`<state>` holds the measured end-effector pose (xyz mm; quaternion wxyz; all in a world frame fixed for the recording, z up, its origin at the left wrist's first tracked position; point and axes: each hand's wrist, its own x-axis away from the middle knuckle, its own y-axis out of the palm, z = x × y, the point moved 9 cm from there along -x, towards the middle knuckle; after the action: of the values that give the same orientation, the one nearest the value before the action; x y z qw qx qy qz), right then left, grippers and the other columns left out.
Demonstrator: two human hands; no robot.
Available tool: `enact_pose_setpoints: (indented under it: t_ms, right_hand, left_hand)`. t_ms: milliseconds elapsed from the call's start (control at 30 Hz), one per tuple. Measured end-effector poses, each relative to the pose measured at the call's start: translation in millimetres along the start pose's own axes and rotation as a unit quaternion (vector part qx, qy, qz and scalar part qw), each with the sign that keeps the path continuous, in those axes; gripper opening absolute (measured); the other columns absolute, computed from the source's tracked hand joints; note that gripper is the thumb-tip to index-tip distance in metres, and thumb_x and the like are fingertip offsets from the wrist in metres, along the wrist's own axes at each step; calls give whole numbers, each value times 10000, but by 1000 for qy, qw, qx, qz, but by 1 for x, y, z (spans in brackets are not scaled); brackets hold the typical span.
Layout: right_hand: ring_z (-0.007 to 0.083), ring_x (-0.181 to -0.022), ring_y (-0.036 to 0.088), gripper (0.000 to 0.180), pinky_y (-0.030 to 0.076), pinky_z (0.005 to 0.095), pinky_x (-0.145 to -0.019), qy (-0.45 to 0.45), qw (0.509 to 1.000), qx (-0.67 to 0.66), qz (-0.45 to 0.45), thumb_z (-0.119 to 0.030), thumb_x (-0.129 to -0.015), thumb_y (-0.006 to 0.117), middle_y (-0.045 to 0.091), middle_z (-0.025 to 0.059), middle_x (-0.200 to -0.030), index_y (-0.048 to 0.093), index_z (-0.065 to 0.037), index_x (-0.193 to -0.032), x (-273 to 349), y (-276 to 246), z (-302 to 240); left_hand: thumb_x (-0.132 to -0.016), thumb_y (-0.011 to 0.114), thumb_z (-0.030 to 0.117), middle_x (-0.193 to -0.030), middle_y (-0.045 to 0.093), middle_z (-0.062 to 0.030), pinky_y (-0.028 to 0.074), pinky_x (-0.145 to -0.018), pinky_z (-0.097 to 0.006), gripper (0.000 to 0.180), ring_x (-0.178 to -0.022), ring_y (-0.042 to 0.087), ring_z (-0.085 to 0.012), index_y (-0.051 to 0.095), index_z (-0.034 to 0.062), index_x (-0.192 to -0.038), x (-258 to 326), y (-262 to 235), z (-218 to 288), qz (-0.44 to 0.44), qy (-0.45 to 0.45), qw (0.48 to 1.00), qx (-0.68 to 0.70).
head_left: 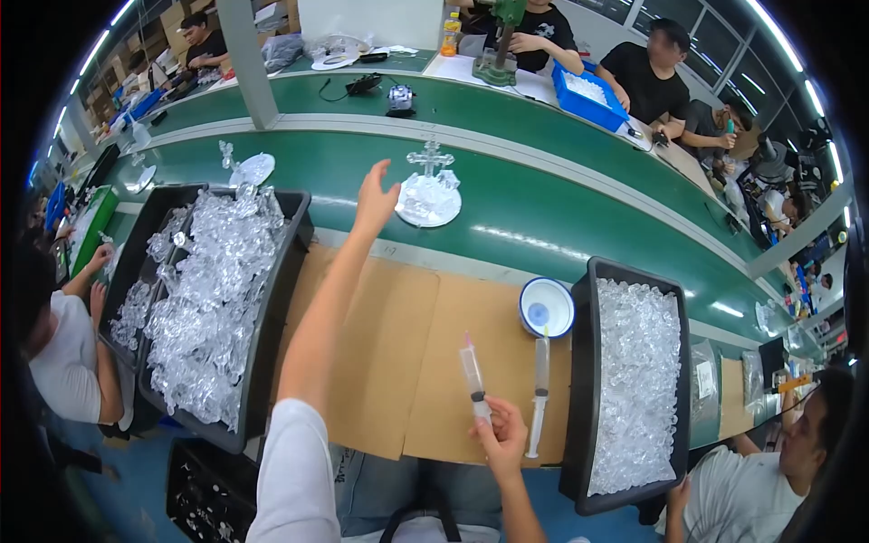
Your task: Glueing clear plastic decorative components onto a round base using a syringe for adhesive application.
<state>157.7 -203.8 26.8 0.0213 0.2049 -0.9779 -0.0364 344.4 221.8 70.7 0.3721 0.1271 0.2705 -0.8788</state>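
My left hand [374, 197] reaches out over the green bench with its fingers apart and nothing in them. Its fingertips are beside a round white disc [428, 217] bearing a clear plastic cross [431, 159] and other clear pieces; whether they touch is hard to tell. Lower down, my right hand [501, 434] grips a syringe [473, 373] with a pinkish needle tip, pointing up and away from me. To its right lies a second syringe [540, 385], its tip at the rim of a white bowl with a blue edge [554, 290].
Brown cardboard [389, 362] covers the bench before me. A black bin [299, 244] of clear plastic parts stands left, another black bin [579, 380] of small clear pieces right. Further discs with clear parts, such as one disc [256, 168], sit at far left. People work around the line.
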Motion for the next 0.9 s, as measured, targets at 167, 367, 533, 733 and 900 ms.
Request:
enact_pose_setpoints:
  t_ms: [167,367,533,733,900]
  right_hand:
    - [123,-695,646,343,479,244,-573,-59,991,109,47,-30,-885,615,681,90,-949,566,-46,-1224,-16,-2,-12]
    - [275,-868,642,451,505,381,-765,-116,882,453,68,-80,-833,644,638,126,-1100,543,-112,-1271,-36,18,-50]
    - [347,-1084,549,563,460,441,-881,-138,872,467,44,-94,-806,661,605,137,-1153,484,-136,-1340,-41,18,-54]
    - [301,-1068,569,511,450,387,-896,-227,844,482,69,-79,-816,664,566,148,-1229,507,-35,-1300,-17,27,-82]
    - [278,-986,583,431,461,357,-872,-155,939,303,54,-21,-786,680,598,152,-1175,569,-18,-1202,22,32,-84]
  left_hand:
    - [-899,572,72,-1226,578,-125,440,-955,-371,369,-1148,544,-249,540,44,-1266,161,-49,83,9,16,993,121]
    - [-886,561,9,-1184,592,-130,466,-912,-328,259,-1110,578,-259,614,19,-1140,321,-136,115,33,-75,996,-25]
    - [-832,589,-21,-1087,625,-138,479,-855,-338,264,-994,618,-309,633,21,-1089,358,-167,141,-3,-34,995,-98]
    - [-833,605,-6,-1084,646,-121,471,-800,-306,244,-983,613,-217,644,30,-1070,297,-250,199,-2,5,998,-62]
    - [-878,611,91,-1109,647,-109,469,-870,-322,280,-1052,615,-224,613,36,-1154,138,-303,167,34,109,979,-170]
